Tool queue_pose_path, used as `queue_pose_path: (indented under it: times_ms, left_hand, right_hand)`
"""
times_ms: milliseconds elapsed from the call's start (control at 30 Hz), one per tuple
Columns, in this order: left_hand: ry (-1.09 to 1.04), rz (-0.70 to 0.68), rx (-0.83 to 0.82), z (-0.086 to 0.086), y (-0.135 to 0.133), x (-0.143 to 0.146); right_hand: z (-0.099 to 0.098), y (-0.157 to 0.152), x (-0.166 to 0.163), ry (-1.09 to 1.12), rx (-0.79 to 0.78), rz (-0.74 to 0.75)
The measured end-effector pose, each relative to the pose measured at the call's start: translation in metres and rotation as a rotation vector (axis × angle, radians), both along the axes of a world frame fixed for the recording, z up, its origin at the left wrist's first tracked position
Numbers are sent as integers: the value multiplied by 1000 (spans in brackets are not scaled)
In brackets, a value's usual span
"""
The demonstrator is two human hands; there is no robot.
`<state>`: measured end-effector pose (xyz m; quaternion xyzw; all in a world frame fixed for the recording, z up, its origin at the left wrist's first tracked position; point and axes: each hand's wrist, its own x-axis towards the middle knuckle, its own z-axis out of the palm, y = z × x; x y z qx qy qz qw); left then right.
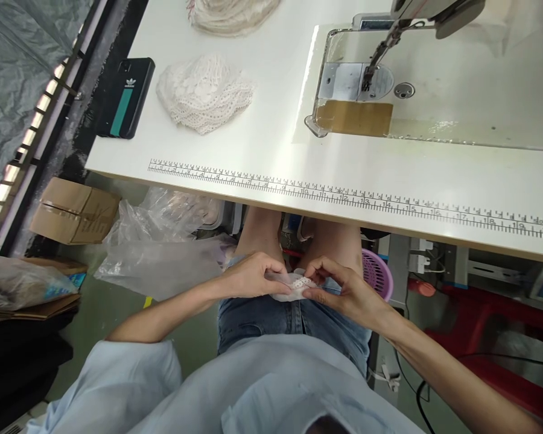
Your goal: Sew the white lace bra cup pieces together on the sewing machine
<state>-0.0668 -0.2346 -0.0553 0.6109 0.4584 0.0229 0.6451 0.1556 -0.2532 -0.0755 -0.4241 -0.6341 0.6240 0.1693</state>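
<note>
While in two hands [252, 275] [341, 290], one lace [297, 286]

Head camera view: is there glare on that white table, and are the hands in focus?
In the head view, a pale sheen lies on the glossy white table and a bright streak runs along the left edge of the clear plastic plate; the left hand and right hand, pinching a small white lace piece, look sharp, with hardly any shadow.
</note>
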Motion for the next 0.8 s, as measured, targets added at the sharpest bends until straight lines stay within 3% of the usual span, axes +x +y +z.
queue_pose_path:
  times_ms: [267,500,667,800]
  left_hand:
    - [-10,118,34,0,-8,3]
    - [-565,350,-457,2,-7,17]
    - [-676,408,-381,-2,-2,39]
    - [-524,409,-182,7,8,47]
  right_hand:
    - [-2,-2,-2,35,172,-96]
    - [3,3,1,157,561,-195]
    - [14,10,2,214,688,-251]
    - [22,13,8,246,708,-275]
